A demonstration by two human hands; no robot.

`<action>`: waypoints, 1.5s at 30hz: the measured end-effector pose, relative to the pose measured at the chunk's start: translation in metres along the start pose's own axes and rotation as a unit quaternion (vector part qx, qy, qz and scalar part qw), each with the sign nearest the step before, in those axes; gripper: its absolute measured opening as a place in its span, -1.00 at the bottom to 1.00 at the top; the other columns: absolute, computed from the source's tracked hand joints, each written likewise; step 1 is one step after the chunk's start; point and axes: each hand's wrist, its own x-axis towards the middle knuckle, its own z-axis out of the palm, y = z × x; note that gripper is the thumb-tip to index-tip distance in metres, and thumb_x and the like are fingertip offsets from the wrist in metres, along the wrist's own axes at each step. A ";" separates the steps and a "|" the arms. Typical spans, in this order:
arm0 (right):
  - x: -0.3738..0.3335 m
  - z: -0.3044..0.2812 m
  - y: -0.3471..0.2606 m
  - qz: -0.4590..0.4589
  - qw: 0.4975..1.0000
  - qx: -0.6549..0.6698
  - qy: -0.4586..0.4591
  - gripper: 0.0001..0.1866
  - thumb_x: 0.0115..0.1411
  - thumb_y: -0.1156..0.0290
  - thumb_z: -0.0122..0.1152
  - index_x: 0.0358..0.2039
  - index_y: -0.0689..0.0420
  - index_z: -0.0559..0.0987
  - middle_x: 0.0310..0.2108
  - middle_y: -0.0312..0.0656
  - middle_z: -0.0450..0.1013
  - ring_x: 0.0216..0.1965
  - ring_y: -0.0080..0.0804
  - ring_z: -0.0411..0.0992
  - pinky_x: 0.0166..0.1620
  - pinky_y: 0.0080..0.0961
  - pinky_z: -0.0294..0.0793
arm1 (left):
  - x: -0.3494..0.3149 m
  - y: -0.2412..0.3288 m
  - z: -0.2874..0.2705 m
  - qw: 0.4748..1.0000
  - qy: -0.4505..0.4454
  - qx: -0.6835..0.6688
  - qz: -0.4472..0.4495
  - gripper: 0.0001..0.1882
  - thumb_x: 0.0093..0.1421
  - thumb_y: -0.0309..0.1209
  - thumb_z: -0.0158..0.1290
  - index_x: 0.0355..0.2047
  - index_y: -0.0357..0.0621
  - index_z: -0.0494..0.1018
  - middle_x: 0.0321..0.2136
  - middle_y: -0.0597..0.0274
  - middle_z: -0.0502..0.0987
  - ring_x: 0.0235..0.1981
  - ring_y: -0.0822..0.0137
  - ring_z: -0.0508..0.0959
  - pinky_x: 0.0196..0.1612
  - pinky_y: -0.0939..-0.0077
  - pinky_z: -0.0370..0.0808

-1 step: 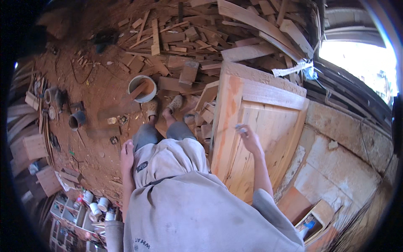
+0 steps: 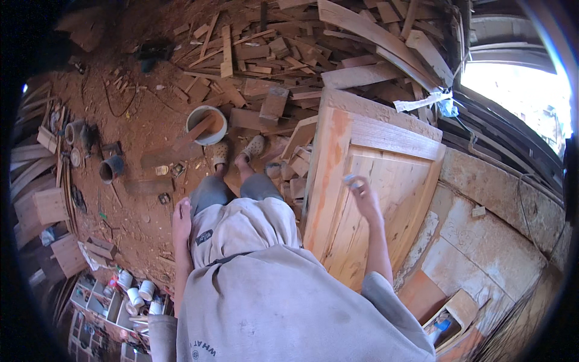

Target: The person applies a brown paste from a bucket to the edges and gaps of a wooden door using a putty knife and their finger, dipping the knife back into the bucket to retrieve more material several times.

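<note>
My right hand [image 2: 364, 200] is raised over a panelled wooden door [image 2: 386, 175], its fingers pinching a small pale grey-blue piece [image 2: 349, 178]. The piece is too small to name with certainty. Pale wood makes up the door, with reddish-orange smears along its left stile. It leans at an angle on my right, and I cannot tell whether the piece touches its face. Down beside my left thigh hangs my left hand [image 2: 182, 218], near no object. Its fingers lie close together, partly turned out of sight, so their closure is unclear.
A white bucket [image 2: 206, 125] with a wooden piece across it stands by my feet. Beyond lies a heap of wood offcuts [image 2: 271, 60]. A dark cup-like container [image 2: 111, 169] sits on the dirt floor at left. White tins [image 2: 146, 290] fill a compartmented rack at lower left.
My right hand has shifted very slightly to the right, still pinching the pale piece. The view has moved a little; my left hand stays beside the thigh.
</note>
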 end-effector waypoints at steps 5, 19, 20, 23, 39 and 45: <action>0.048 -0.027 0.020 0.078 0.985 0.154 -0.003 -0.80 0.27 0.28 0.07 -0.16 0.04 0.54 -0.52 -0.29 0.41 -0.53 -0.61 0.28 -0.42 -0.62 0.31 | 0.006 -0.020 -0.013 1.000 -0.008 0.006 0.000 -0.53 0.36 -0.11 -0.15 0.02 -0.27 0.37 -0.10 0.12 0.49 -0.08 0.31 0.47 0.04 0.46 0.37; 0.123 -0.016 0.010 -0.083 0.991 -0.102 -0.003 -0.44 0.10 -0.20 0.13 -0.39 0.13 0.58 -0.46 0.01 0.53 -0.30 -0.01 0.50 -0.12 -0.17 0.34 | -0.017 -0.013 0.000 0.992 0.011 0.129 -0.005 -0.56 0.35 -0.14 -0.13 -0.02 -0.29 0.39 -0.09 0.06 0.50 -0.05 0.26 0.47 0.04 0.44 0.35; 0.125 -0.011 0.012 -0.081 0.992 -0.097 -0.005 -0.44 0.10 -0.20 0.13 -0.39 0.13 0.58 -0.46 0.01 0.53 -0.30 -0.01 0.50 -0.12 -0.17 0.34 | -0.018 -0.018 -0.001 0.991 0.012 0.135 -0.006 -0.56 0.35 -0.14 -0.13 -0.02 -0.29 0.39 -0.09 0.06 0.50 -0.05 0.26 0.47 0.04 0.44 0.35; 0.131 -0.008 0.017 -0.084 0.984 -0.159 0.017 -0.43 0.11 -0.22 0.08 -0.40 0.11 0.59 -0.43 -0.01 0.54 -0.26 -0.04 0.50 -0.06 -0.15 0.29 | -0.017 -0.018 0.002 0.997 0.001 0.078 -0.009 -0.56 0.35 -0.16 -0.14 0.02 -0.29 0.36 -0.04 0.04 0.48 0.01 0.26 0.45 0.10 0.44 0.32; 0.106 -0.010 0.028 -0.052 0.989 -0.141 0.007 -0.45 0.07 -0.21 0.15 -0.44 0.11 0.59 -0.46 -0.10 0.53 -0.33 -0.05 0.48 -0.10 -0.21 0.30 | -0.022 0.006 0.006 0.995 -0.011 0.096 -0.032 -0.61 0.35 -0.22 -0.12 0.02 -0.26 0.36 -0.09 0.09 0.48 -0.05 0.31 0.47 0.06 0.46 0.36; 0.091 -0.029 0.017 0.040 0.997 -0.061 0.014 -0.46 0.20 0.01 0.11 0.08 0.08 0.37 -0.23 0.09 0.49 -0.15 0.11 0.44 -0.12 -0.04 0.37 | -0.018 -0.012 0.003 0.999 -0.011 0.032 0.025 -0.61 0.35 -0.21 -0.12 0.04 -0.25 0.35 -0.09 0.08 0.48 -0.02 0.29 0.46 0.08 0.46 0.35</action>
